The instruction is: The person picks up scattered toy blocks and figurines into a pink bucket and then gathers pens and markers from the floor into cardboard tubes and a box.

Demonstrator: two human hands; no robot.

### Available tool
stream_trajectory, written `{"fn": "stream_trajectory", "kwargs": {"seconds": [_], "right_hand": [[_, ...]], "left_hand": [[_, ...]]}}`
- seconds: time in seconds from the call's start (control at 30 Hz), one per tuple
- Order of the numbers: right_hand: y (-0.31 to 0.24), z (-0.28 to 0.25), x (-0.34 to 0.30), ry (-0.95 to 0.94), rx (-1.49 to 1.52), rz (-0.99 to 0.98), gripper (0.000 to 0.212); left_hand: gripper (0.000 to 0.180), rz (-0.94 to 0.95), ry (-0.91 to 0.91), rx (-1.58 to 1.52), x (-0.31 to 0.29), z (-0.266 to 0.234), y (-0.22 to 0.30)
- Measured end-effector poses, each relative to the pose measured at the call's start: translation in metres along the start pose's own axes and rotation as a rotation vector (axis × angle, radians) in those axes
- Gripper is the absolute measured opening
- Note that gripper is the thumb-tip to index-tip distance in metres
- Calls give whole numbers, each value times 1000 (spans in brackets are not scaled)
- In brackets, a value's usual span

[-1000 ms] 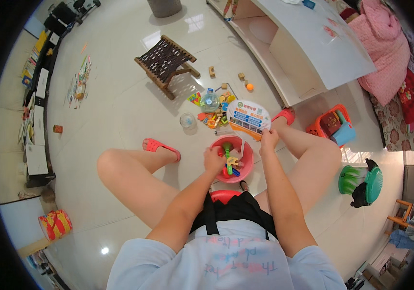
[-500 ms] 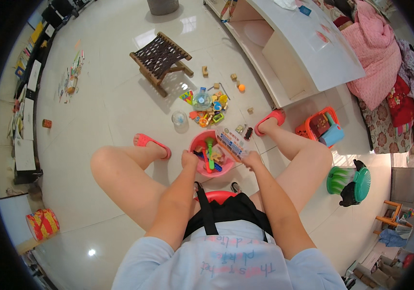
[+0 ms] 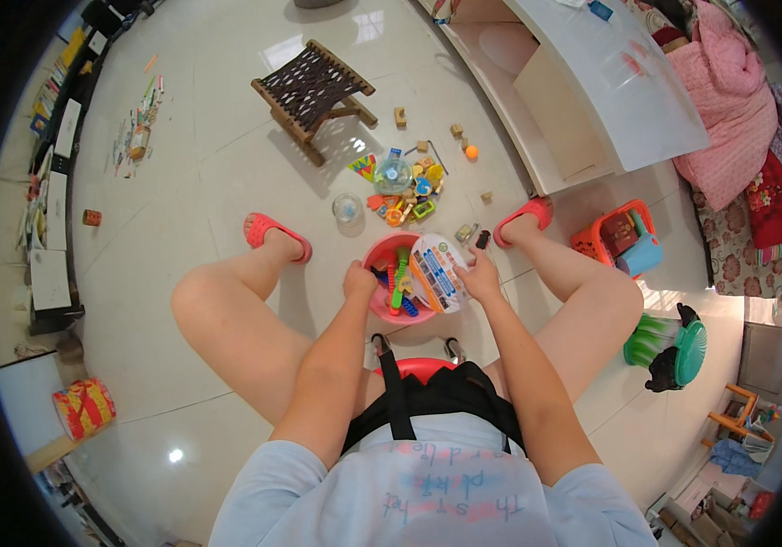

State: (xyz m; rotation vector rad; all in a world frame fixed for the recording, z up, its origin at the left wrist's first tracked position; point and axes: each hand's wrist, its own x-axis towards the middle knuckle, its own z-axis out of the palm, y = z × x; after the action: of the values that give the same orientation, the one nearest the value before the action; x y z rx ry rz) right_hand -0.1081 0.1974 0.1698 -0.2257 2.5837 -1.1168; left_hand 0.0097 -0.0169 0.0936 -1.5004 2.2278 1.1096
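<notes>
A pink basin (image 3: 389, 314) stands on the floor between my feet, with colourful plastic toys (image 3: 399, 281) in it, green, red and blue. My left hand (image 3: 360, 281) is closed on the basin's left rim. In my right hand (image 3: 479, 276) is a flat white printed package (image 3: 439, 273) with orange and blue on it. It is tilted over the right side of the basin and hides part of what lies inside. Just past the basin lies a pile of small toys (image 3: 414, 199), with a clear round container (image 3: 393, 177) and a clear cup (image 3: 347, 210) beside it.
A low woven stool (image 3: 313, 87) stands ahead. Wooden blocks (image 3: 400, 117) and an orange ball (image 3: 471, 152) lie near a white cabinet (image 3: 573, 118). To the right are an orange basket (image 3: 614, 239) and a green bin (image 3: 683, 351). Scattered pens (image 3: 143, 123) lie far left.
My right hand has moved up slightly with the package, which now shows more of its white printed face toward me. My left hand stays at the basin's rim. The whole view has shifted a little.
</notes>
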Motion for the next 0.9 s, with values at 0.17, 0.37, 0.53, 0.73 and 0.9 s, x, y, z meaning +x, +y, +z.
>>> {"fn": "stream_trajectory", "kwargs": {"seconds": [0.17, 0.37, 0.53, 0.73, 0.9], "right_hand": [[-1, 8, -4, -297, -590, 326, 27], [6, 0, 22, -213, -493, 511, 35], [22, 8, 75, -80, -305, 404, 38], [102, 37, 129, -104, -452, 409, 48], [70, 69, 140, -90, -468, 611, 66]], "left_hand": [[22, 54, -79, 124, 0, -2, 11], [24, -80, -77, 133, -5, -4, 42], [24, -32, 268, -153, 27, 10, 22], [21, 298, 188, -234, 69, 19, 50], [33, 262, -86, 171, 90, 40, 64]]}}
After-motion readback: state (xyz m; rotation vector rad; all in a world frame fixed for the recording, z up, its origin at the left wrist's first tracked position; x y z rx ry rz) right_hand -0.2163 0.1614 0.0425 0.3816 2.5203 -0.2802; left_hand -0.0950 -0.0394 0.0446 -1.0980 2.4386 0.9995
